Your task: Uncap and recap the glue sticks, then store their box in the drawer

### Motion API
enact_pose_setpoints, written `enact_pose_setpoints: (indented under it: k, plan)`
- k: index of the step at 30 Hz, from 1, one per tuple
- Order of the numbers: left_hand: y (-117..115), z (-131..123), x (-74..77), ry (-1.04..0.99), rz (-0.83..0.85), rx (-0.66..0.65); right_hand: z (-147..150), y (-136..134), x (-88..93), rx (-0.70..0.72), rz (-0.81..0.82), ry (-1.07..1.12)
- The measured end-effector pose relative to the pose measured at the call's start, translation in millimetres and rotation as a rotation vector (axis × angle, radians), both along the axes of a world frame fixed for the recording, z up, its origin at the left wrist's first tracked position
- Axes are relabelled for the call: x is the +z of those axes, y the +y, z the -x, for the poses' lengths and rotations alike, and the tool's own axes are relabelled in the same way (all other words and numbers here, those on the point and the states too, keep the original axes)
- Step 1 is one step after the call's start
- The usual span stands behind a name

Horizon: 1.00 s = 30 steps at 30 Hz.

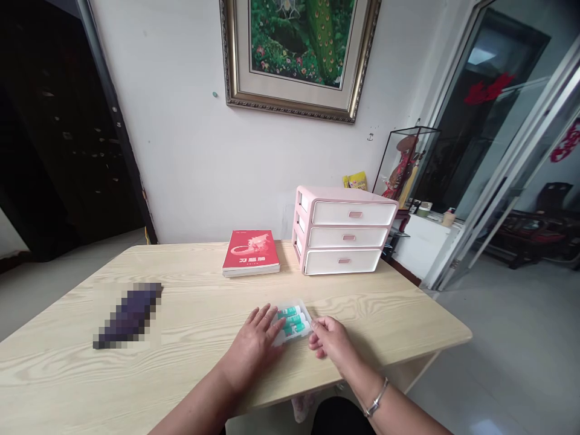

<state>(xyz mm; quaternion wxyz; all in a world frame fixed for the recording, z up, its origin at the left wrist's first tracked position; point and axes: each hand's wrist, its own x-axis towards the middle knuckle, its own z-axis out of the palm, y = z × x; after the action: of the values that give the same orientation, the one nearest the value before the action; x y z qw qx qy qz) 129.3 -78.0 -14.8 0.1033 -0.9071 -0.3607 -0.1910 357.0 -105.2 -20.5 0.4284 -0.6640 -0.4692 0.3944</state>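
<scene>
Our left hand (pixel 256 335) lies open and palm down, fingers fanned over the left end of a shallow, rectangular box of translucent plastic (pixel 295 302). Our right hand (pixel 333 338) is curled at the box's right edge, thumb and forefinger tips together there; we cannot tell whether they pinch the plastic or merely touch it. Inside the box, we see smooth green-and-white cylindrical tubes (pixel 293 321) lying side by side. A slim, shiny silver-coloured metal bracelet (pixel 377 400) circles our right wrist. The box rests near our edge of a pale wood-grained table (pixel 194 308), its streaks wavy and its corners rounded. Beyond the box stand a thick, red-covered paper book (pixel 251 251), lying flat, and a boxy pink-and-white three-drawer unit (pixel 348 227) with small oblong pink handles.
</scene>
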Motion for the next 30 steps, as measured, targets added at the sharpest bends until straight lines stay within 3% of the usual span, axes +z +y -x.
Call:
enact_pose_setpoints:
  k: [5,8,11,15,19,30]
  plan:
    - [2,0,-5.8,0.146,-0.109,-0.005,-9,-17,-1.2,0.19,-0.685,-0.967]
    - [-3,-7,-6.3,0.225,-0.133,0.017,-10,-14,-7.5,0.319,-0.849,-1.365]
    - [-11,-22,-8.2,0.324,-0.122,0.097,-4,-6,-14.0,0.36,-0.879,-1.605]
    - [-21,-51,-15.7,0.413,-0.101,0.277,11,-1,-20.7,0.369,-0.807,-1.737]
    - [-23,-68,-23.4,0.426,-0.114,0.36,22,5,-29.2,0.372,-0.732,-1.744]
    - [-19,-54,-29.4,0.347,-0.271,0.304,29,21,-46.5,0.349,-0.789,-1.768]
